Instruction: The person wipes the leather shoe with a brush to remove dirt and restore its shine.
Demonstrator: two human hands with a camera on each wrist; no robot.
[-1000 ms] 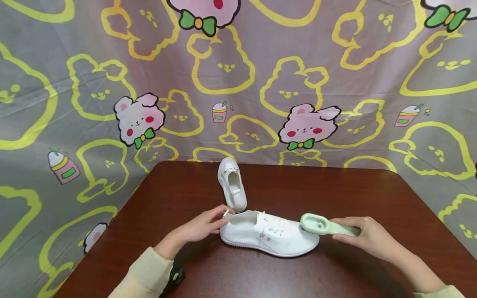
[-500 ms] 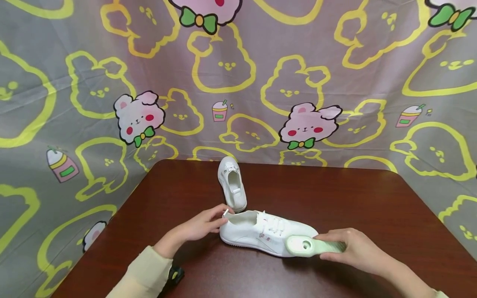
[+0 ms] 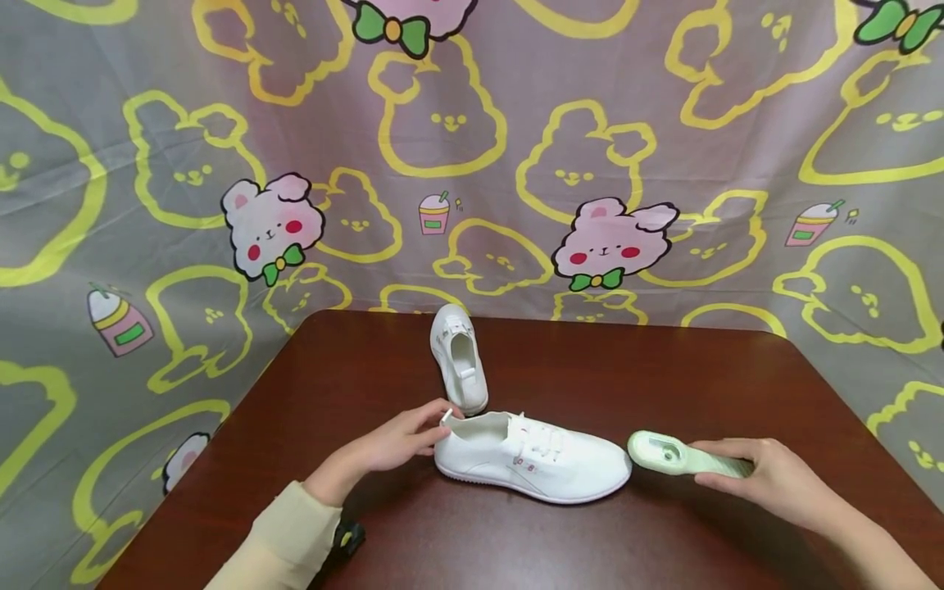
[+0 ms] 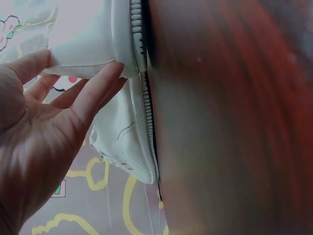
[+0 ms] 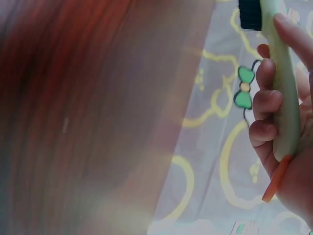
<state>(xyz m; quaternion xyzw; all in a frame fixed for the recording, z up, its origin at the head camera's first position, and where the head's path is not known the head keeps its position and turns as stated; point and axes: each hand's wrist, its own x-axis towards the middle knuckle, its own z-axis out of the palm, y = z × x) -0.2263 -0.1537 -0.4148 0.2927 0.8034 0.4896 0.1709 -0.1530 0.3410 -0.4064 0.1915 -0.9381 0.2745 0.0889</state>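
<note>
Held in a person's right grip (image 3: 770, 475), fingers curled round its handle, a pale-green brush (image 3: 687, 460) stood just beyond the toe of a white lace-up shoe (image 3: 538, 467) as I followed from a distance. Half a second earlier its head lay across the near side of that toe; I could not tell whether the two still touched. I read the shift as a gap between strokes, the shoe not yet set aside. The left grip (image 3: 401, 436) kept its pinch on the heel, and the shoe had stayed sole-down on the dark red surface (image 3: 627, 377), a second white shoe (image 3: 460, 360) behind it.

The head view gave me only the brush's recessed back; the right-wrist view revealed dark bristles (image 5: 250, 15) and an orange loop (image 5: 278, 178) at the handle's end. The left-wrist view showed the held heel's ridged sole edge (image 4: 137, 27) up close, but no brush.
</note>
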